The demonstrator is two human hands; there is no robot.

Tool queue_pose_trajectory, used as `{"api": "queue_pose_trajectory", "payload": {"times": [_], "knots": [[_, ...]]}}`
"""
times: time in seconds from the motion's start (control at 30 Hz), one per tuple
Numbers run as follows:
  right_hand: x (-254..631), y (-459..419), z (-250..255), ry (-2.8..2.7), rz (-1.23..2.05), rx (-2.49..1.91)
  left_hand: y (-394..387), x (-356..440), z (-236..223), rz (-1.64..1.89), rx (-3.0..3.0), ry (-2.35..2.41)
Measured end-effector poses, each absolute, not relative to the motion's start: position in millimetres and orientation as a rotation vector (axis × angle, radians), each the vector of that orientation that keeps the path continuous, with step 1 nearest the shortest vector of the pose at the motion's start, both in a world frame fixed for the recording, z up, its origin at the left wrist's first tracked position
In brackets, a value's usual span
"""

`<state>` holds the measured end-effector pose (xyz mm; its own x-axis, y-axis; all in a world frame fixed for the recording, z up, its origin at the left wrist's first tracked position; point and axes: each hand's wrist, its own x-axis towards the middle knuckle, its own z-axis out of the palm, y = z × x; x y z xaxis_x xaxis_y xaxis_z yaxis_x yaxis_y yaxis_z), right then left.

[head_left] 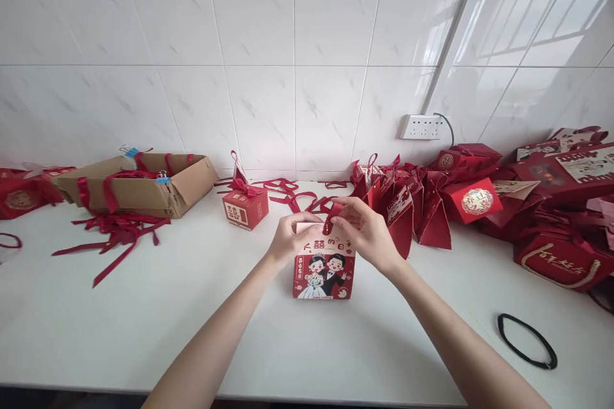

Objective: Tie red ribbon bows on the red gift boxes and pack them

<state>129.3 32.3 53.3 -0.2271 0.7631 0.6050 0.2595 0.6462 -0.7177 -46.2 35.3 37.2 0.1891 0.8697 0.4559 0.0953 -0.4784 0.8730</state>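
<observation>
The gift box (323,278) stands upright on the worktop (268,351) between the hands; the left hand (298,235) grips its top edge, the right hand (365,229) pinches its red ribbon (328,226).

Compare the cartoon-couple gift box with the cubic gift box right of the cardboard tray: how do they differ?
The cartoon-couple gift box stands taller than wide; the cubic gift box is squat. The left hand and right hand are at the cartoon-couple gift box's top; neither touches the cubic gift box. Both are red and off-white, with a double-happiness character and red ribbon on top.
</observation>
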Motion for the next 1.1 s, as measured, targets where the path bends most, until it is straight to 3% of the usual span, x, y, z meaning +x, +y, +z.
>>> {"api": "queue_pose_trajectory", "payload": {"times": [0.17, 0.37, 0.5, 1.1], "knots": [[122, 24, 25, -1.478, 0.658, -0.822, 18, -37, 33, 1.315, 1.724, 1.012], [127, 24, 13, -1.739, -0.044, -0.557, 7, -32, 27, 1.443, 1.853, 1.036], [133, 28, 10, -1.882, -0.235, -0.529, 6, -31, 24, 1.474, 1.895, 1.073], [139, 23, 11, -1.968, -0.256, -0.676, 6, -25, 16, 1.698, 1.891, 1.159]]}}
